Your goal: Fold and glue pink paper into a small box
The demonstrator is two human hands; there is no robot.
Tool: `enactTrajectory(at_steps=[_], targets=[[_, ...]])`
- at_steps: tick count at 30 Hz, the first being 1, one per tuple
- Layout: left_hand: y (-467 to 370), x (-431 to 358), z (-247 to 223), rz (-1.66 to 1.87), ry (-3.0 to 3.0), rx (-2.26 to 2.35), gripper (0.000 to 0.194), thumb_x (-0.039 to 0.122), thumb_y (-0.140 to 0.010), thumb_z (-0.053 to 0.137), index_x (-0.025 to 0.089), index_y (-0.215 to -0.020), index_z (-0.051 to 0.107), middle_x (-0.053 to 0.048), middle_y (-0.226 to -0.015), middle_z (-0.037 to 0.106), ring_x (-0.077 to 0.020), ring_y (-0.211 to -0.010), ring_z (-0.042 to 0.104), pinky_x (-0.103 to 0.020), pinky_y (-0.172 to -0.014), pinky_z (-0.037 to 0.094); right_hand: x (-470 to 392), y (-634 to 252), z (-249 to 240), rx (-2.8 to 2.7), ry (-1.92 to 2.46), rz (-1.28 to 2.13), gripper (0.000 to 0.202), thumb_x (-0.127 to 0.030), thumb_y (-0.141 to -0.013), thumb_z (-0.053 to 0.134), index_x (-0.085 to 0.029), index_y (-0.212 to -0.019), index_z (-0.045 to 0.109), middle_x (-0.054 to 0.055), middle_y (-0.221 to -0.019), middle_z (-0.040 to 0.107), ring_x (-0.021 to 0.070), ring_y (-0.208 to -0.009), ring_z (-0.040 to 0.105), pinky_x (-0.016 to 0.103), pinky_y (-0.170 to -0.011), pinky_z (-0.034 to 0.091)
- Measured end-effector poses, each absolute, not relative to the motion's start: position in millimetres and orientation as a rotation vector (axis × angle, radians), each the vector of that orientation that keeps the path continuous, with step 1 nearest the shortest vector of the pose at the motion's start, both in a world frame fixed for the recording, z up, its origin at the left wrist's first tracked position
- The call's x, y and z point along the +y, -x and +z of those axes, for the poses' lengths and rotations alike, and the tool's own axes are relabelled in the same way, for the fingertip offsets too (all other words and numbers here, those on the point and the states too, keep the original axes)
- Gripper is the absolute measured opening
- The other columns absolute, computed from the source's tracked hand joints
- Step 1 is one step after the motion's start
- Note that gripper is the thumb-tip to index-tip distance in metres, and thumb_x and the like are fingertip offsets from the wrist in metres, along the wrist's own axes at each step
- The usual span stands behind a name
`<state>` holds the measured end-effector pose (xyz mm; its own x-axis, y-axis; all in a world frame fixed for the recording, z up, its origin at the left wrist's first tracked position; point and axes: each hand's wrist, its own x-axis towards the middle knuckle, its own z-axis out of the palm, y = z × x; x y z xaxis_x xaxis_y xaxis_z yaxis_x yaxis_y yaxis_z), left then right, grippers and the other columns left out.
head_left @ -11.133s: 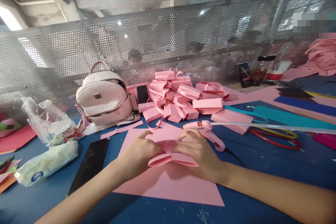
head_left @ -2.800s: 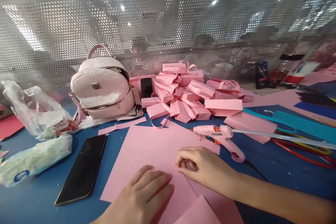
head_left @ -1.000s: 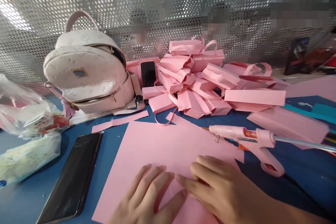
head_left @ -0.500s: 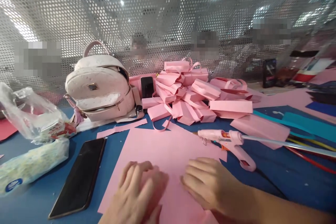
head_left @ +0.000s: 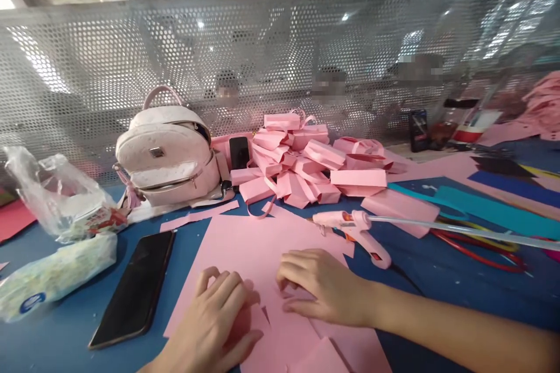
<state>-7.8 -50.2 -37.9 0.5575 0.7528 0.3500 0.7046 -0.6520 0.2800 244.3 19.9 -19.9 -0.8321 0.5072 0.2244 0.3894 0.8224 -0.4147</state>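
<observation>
A large pink paper sheet (head_left: 245,239) lies on the blue table, with looser pink paper (head_left: 326,355) at its near edge. My left hand (head_left: 219,315) rests over the sheet's left part, fingers bent and thumb apart from them. To its right, my right hand (head_left: 321,285) has curled fingers and a thumb around a thin edge of pink paper; its grip is partly hidden. Small gaps or folds show in the paper between both hands. Beyond my right hand lies a pink glue gun (head_left: 354,230) with a clear stick in its back.
Behind the sheet is a heap of folded pink paper pieces (head_left: 301,163). A pale backpack (head_left: 168,151), black phone (head_left: 133,288), wipes pack (head_left: 59,274) and plastic bag (head_left: 56,192) are at left. Teal strips (head_left: 494,210) and red loops (head_left: 481,253) lie right. A perforated metal screen (head_left: 271,46) stands behind.
The view has tilted up and shifted right. My right hand has moved left and away from me, its thumb now showing. My left hand has turned slightly, with its thumb more visible.
</observation>
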Motion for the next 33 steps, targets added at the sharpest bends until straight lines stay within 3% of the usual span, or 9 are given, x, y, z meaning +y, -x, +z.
enactTrajectory(at_steps=[3, 8, 11, 13, 19, 25, 30, 33], targets=[[8.3, -50.2, -34.5, 0.667, -2.638, 1.244, 0.014, 0.026, -0.093, 0.06, 0.025, -0.106, 0.054, -0.001, -0.097, 0.064, -0.0212, -0.087, 0.061, -0.04, -0.092, 0.035, 18.8, -242.9, -23.7, -2.648, 0.656, 0.434, 0.013, -0.021, -0.089, 0.063, -0.02, -0.081, 0.053, -0.002, -0.078, 0.059, 0.0137, -0.069, 0.051, 0.025, -0.064, 0.034], [12.3, -45.7, -29.7, 0.725, -2.423, 1.524, 0.031, 0.035, -0.092, 0.063, 0.025, -0.118, 0.049, -0.005, -0.11, 0.061, -0.0254, -0.1, 0.059, -0.046, -0.095, 0.036, 14.2, -245.3, -24.7, -2.485, 0.713, 0.304, 0.016, -0.01, -0.079, 0.052, -0.021, -0.071, 0.042, -0.005, -0.067, 0.048, 0.0107, -0.057, 0.041, 0.025, -0.057, 0.028], [12.7, -41.2, -28.7, 0.74, -2.313, 1.573, 0.012, 0.036, -0.094, 0.058, 0.025, -0.098, 0.057, -0.004, -0.104, 0.06, -0.0271, -0.103, 0.057, -0.046, -0.093, 0.039, 11.9, -247.7, -21.4, -2.392, 0.766, 0.302, 0.016, -0.011, -0.077, 0.05, -0.021, -0.071, 0.039, -0.006, -0.064, 0.044, 0.0093, -0.053, 0.039, 0.023, -0.055, 0.026], [11.4, -38.5, -28.4, 0.736, -2.243, 1.54, 0.013, 0.034, -0.093, 0.057, 0.024, -0.086, 0.059, -0.004, -0.099, 0.061, -0.0264, -0.101, 0.058, -0.046, -0.093, 0.039, 10.9, -248.2, -20.0, -2.373, 0.758, 0.289, 0.015, -0.011, -0.076, 0.049, -0.021, -0.071, 0.04, -0.006, -0.064, 0.043, 0.009, -0.052, 0.039, 0.023, -0.054, 0.026], [11.4, -31.4, -28.4, 0.73, -2.042, 1.531, 0.017, 0.031, -0.089, 0.057, 0.022, -0.074, 0.056, -0.002, -0.094, 0.07, -0.0259, -0.098, 0.063, -0.048, -0.098, 0.034, 9.8, -246.4, -20.8, -2.389, 0.616, 0.228, 0.013, -0.013, -0.084, 0.052, -0.02, -0.073, 0.048, -0.005, -0.066, 0.05, 0.0103, -0.056, 0.042, 0.023, -0.056, 0.03], [11.3, -31.1, -26.4, 0.697, -1.994, 1.615, 0.01, 0.027, -0.082, 0.059, 0.022, -0.073, 0.057, 0.001, -0.079, 0.071, -0.024, -0.084, 0.061, -0.047, -0.093, 0.036, 12.0, -247.4, -22.7, -2.529, 0.428, 0.207, 0.024, -0.035, -0.099, 0.057, -0.019, -0.082, 0.064, -0.001, -0.076, 0.065, 0.0137, -0.067, 0.054, 0.028, -0.063, 0.035], [6.5, -35.8, -25.4, 0.806, -1.863, 1.444, 0.002, 0.024, -0.077, 0.067, 0.023, -0.078, 0.065, -0.001, -0.086, 0.074, -0.0213, -0.082, 0.065, -0.036, -0.087, 0.045, 14.8, -248.5, -24.1, -2.59, 0.316, 0.249, 0.028, -0.033, -0.104, 0.051, -0.019, -0.088, 0.071, 0.002, -0.083, 0.071, 0.0144, -0.074, 0.058, 0.028, -0.066, 0.039], [2.6, -43.4, -23.8, 0.827, -1.807, 1.377, 0.021, 0.019, -0.068, 0.074, 0.024, -0.088, 0.07, -0.003, -0.091, 0.075, -0.0219, -0.087, 0.065, -0.031, -0.084, 0.047, 15.6, -247.9, -23.9, -2.599, 0.302, 0.282, 0.031, -0.031, -0.105, 0.049, -0.018, -0.088, 0.072, 0.003, -0.085, 0.071, 0.0149, -0.075, 0.059, 0.028, -0.066, 0.039]])
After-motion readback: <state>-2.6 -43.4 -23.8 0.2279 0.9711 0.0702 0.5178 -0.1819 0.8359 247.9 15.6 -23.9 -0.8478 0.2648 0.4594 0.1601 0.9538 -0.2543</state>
